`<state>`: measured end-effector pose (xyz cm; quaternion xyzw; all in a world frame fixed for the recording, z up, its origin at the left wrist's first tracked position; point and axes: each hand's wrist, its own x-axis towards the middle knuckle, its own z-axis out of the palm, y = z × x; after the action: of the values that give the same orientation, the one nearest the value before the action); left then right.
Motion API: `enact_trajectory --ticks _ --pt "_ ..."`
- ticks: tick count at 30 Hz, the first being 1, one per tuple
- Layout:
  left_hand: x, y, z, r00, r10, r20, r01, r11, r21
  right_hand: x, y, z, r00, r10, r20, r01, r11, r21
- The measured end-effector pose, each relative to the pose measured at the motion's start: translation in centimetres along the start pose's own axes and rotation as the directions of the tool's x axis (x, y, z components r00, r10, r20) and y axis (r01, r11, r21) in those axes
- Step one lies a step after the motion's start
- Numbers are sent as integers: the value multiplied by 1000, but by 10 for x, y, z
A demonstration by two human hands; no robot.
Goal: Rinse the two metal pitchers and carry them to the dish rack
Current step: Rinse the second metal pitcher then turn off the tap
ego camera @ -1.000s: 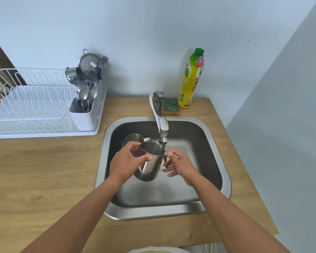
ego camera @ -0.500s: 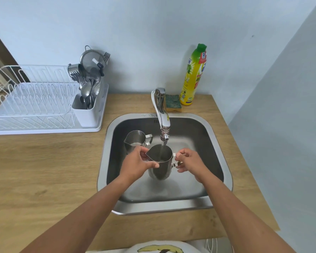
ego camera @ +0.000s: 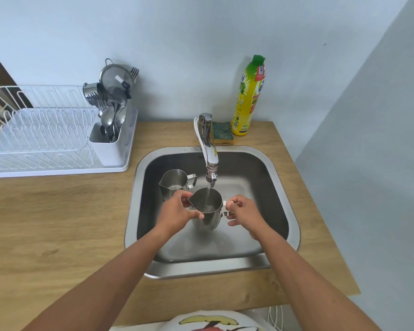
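Note:
I hold one metal pitcher (ego camera: 207, 206) upright over the steel sink (ego camera: 282, 177), right under the faucet (ego camera: 209, 151). Water runs from the faucet into it. My left hand (ego camera: 177, 212) grips its body near the spout side. My right hand (ego camera: 245, 213) pinches its handle on the right. The second metal pitcher (ego camera: 173, 182) stands upright in the sink just behind and left of my left hand, untouched. The white dish rack (ego camera: 46, 142) sits on the wooden counter to the far left.
A cutlery holder (ego camera: 110, 132) full of spoons, forks and a strainer stands at the rack's right end. A yellow dish soap bottle (ego camera: 249, 96) and a green sponge (ego camera: 222, 132) sit behind the sink by the wall. A wall closes in on the right.
The pitcher in my hands went from tilted to upright under the faucet, and water now streams into it. The view shifted a little; the second pitcher stayed put.

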<state>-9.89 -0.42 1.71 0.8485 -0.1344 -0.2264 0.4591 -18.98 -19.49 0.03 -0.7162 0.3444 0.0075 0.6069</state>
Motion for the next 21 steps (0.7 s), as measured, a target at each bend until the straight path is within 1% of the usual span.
enact_trajectory --ticks 2,6,9,11,13,15,18,21 --pt "-1 0 -1 1000 -5 22 5 1000 -11 -1 0 -3 1000 14 19 -14 1000 0" --pt "3 2 0 999 -21 30 23 999 -47 -1 0 -2 999 5 -33 -5 1000 -2" --pt "11 -2 -4 999 -33 39 35 997 -61 -2 -3 -1 1000 13 -1 -13 999 -30" --pt "17 -2 -7 998 -38 41 40 998 -49 -2 -9 -1 1000 21 -9 -22 998 -64" --pt "23 -4 -9 997 -51 53 53 998 -34 -3 -12 0 999 23 -36 -27 992 -122" --pt "26 -6 -10 993 -90 71 95 993 -65 -4 -14 1 999 23 -50 -32 983 -181" --pt "27 -7 -9 982 -156 105 172 972 -162 -6 -17 2 998 31 -52 -45 958 -284" --pt "25 -5 -8 958 -225 176 267 927 -265 -7 -20 2 998 42 -45 -56 917 -396"
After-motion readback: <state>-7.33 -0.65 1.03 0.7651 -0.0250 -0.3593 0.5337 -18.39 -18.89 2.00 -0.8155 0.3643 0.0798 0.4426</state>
